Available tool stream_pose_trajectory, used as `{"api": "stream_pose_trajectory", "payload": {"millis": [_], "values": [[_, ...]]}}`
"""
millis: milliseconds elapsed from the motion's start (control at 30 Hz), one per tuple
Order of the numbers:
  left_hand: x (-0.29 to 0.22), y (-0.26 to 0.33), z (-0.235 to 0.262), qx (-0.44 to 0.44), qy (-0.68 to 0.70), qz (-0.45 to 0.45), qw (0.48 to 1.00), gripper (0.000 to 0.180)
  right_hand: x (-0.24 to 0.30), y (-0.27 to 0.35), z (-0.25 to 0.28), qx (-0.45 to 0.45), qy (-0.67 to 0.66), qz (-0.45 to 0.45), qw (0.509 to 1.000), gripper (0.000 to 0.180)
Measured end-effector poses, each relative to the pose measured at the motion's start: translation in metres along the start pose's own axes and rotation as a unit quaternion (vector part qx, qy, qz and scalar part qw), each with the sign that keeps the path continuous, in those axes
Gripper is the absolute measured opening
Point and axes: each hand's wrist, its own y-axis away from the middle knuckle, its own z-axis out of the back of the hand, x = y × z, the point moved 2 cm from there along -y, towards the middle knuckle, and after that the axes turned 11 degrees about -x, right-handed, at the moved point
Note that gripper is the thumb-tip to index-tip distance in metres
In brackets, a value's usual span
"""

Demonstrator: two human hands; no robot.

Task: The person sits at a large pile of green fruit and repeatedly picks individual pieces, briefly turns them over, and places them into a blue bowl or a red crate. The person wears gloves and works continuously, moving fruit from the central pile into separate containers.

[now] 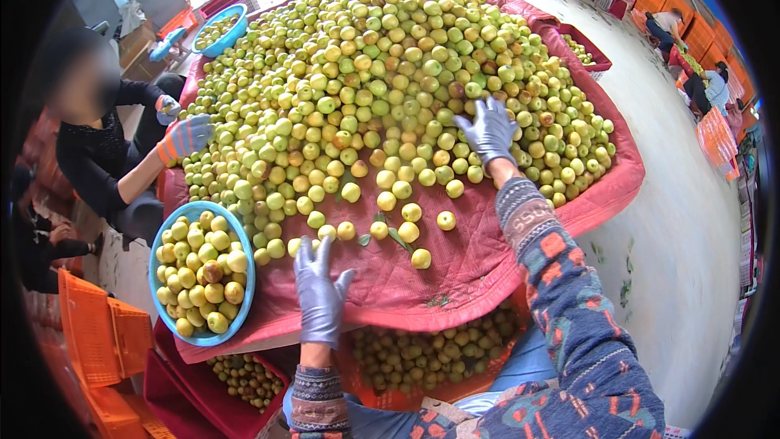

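A big heap of small yellow-green fruits (382, 73) covers a dark red cloth (471, 268). My left hand (318, 293), in a grey-blue glove, lies flat and open on the bare cloth near the front edge, just below a few loose fruits (406, 232). My right hand (487, 130), gloved the same, reaches out with fingers spread onto the heap's right side and rests on the fruits. Neither hand holds anything. Both sleeves are patterned knit.
A blue bowl (158, 293) full of fruits stands at the cloth's left front. Crates of fruits (431, 354) sit below the front edge. A person in black at the left reaches in with an orange-grey gloved hand (187, 136). Orange crates (97, 333) stand left; other people work far right.
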Motion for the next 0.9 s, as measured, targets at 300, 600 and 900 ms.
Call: {"api": "stream_pose_trajectory", "payload": {"millis": [300, 600, 900], "values": [[0.01, -0.008, 0.0, 0.052, 0.009, 0.041, 0.998, 0.085, 0.086, 0.062, -0.017, 0.002, -0.174, 0.127, 0.977, 0.054], [0.015, -0.007, 0.0, 0.062, -0.031, 0.035, 0.997, 0.106, -0.001, 0.03, 0.011, -0.056, -0.159, 0.105, 0.98, 0.048], [0.001, -0.005, -0.016, 0.157, -0.038, -0.016, 0.987, 0.103, 0.039, 0.079, -0.015, -0.022, -0.183, 0.11, 0.977, 0.053]]}}
